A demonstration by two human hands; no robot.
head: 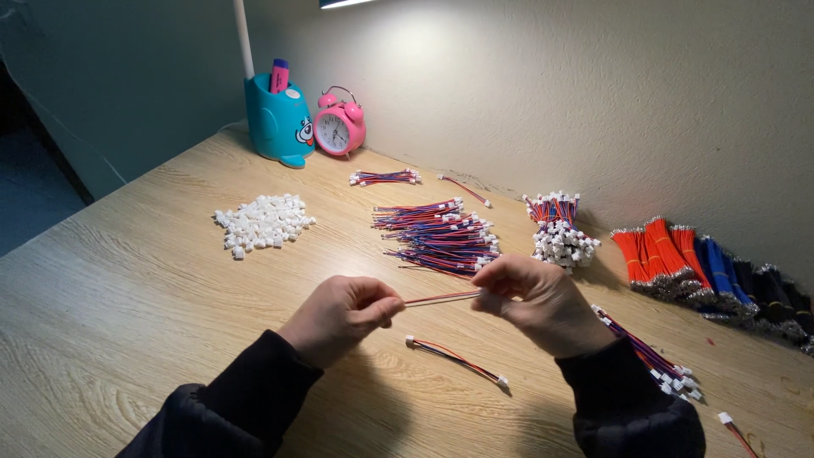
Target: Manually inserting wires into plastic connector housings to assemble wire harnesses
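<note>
A light wooden desk (127, 280) stands against a pale plastered wall, lit by a lamp from above.

Hands: the left hand (339, 315) is closed, thumb and forefinger pinching one end of a thin red-and-blue wire (441, 298). The right hand (532, 297) is closed over the other end, fingers curled. The wire is held taut between them, above the desk near its front edge. Whether a connector sits on the end inside the right hand cannot be told.

Stock noted:
- One finished lead (458, 360), white plug at each end, lies on the desk just below the hands.
- A large pile of leads (441, 236) with white plugs lies mid-desk, beyond the hands.
- A small bundle (386, 177) lies near the back edge, beside a single lead (465, 189).
- A further batch of leads (649, 356) lies under the right forearm, toward the right edge.
- A heap of loose white housings (263, 222) lies left of centre; a second heap (561, 242) with wires attached sits toward the back right.
- Bundles of red, blue and black cut wires (704, 267) lie at the back right corner.

Judgement on progress: a good many leads appear assembled, while the loose housings and uncut bundles suggest much stock remains unworked.

A teal pen holder (278, 123) and a pink alarm clock (339, 127) stand at the back left.
</note>
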